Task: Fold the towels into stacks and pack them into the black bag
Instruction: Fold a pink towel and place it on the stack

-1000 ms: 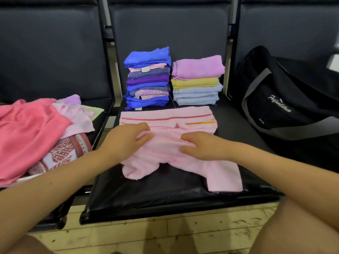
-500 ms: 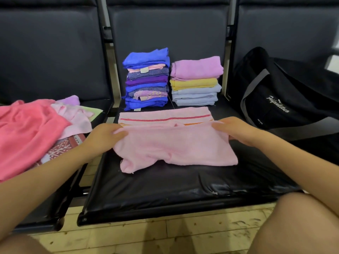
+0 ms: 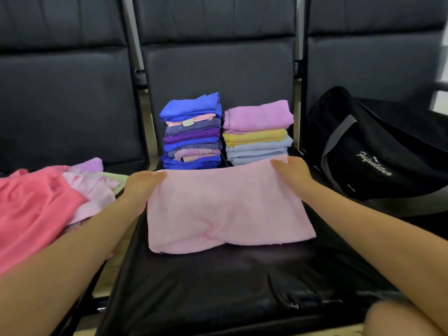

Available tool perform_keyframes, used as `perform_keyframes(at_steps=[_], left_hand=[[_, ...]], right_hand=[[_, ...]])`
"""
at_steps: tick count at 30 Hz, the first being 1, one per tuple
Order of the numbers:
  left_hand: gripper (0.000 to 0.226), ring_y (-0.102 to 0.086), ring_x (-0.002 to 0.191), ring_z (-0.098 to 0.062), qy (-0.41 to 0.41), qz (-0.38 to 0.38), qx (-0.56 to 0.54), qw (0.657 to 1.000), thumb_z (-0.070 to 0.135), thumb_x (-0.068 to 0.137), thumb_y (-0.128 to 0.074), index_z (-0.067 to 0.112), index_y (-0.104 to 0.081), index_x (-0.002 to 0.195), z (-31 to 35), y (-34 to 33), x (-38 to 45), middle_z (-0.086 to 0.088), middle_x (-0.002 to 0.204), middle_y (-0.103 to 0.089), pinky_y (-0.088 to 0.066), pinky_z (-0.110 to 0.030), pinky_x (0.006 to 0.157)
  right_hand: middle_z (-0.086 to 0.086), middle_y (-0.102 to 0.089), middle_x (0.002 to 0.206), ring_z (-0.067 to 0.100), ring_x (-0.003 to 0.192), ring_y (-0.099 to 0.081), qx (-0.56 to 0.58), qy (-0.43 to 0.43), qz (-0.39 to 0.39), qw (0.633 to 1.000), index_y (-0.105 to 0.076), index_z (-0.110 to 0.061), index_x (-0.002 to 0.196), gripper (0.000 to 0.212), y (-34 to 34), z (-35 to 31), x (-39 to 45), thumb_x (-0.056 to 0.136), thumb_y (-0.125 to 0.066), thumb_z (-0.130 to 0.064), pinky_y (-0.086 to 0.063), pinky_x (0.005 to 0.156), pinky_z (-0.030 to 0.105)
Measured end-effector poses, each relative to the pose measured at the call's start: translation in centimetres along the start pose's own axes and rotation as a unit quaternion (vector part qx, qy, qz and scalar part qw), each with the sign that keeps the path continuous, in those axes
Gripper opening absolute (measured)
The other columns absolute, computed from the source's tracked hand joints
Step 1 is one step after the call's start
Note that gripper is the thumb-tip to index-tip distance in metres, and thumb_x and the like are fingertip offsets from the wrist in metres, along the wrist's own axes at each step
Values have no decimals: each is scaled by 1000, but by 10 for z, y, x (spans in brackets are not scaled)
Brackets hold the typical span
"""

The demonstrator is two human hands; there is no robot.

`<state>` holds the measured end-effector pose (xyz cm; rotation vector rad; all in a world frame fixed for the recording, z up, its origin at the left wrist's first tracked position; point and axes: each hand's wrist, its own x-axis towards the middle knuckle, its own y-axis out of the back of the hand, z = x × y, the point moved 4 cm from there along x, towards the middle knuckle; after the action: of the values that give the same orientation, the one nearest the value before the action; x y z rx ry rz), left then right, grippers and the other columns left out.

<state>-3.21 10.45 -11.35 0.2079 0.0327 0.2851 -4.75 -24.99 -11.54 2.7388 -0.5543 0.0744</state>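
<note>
Towel, the pink towel (image 3: 225,209), lies flat on the black seat (image 3: 218,282). My left hand (image 3: 143,185) and right hand (image 3: 291,170) pinch its far corners so the edges line up. The black bag (image 3: 378,151) waits beside it.
</note>
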Motion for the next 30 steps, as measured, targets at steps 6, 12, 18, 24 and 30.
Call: perform_keyframes(at_steps=[6,12,18,24,30], left_hand=[[20,-59,87,-28,-96,38,276,956,23,92,-55,9,-69,87,-14,-15,44,-11,91,-65,-43,-35,76],[21,-52,97,-33,-218,42,435,873,29,89,-57,12,-67,98,-28,-29,59,-15,99,-57,-45,-42,79],[34,-58,100,-25,-210,-14,485,849,50,85,-59,22,-60,104,-29,-28,57,-2,105,-63,-47,-37,81],[28,-53,84,-24,-194,-68,487,849,39,94,-51,22,-45,74,-22,-20,29,-9,96,-64,-39,-34,73],[24,-53,87,-22,-169,20,131,977,27,96,-49,6,-61,96,66,4,-7,-2,89,-59,-39,-31,66]], right_hand=[[1,-37,60,22,66,-40,-172,48,21,984,-33,-15,59,40,-16,14,44,91,-56,-21,-24,55,32],[12,-50,120,30,121,-40,-364,94,17,926,-60,-12,110,21,-38,41,58,93,-52,-22,-39,75,34],[17,-47,127,31,123,-38,-421,142,11,896,-51,-5,125,35,-37,43,57,97,-48,-26,-42,86,39],[18,-53,114,31,107,-49,-482,145,-76,861,-54,-1,109,33,-16,41,31,100,-42,-30,-36,76,33],[-1,-58,85,12,75,-52,-81,142,30,986,-57,-16,83,17,33,-70,14,97,-50,-21,-40,61,22]])
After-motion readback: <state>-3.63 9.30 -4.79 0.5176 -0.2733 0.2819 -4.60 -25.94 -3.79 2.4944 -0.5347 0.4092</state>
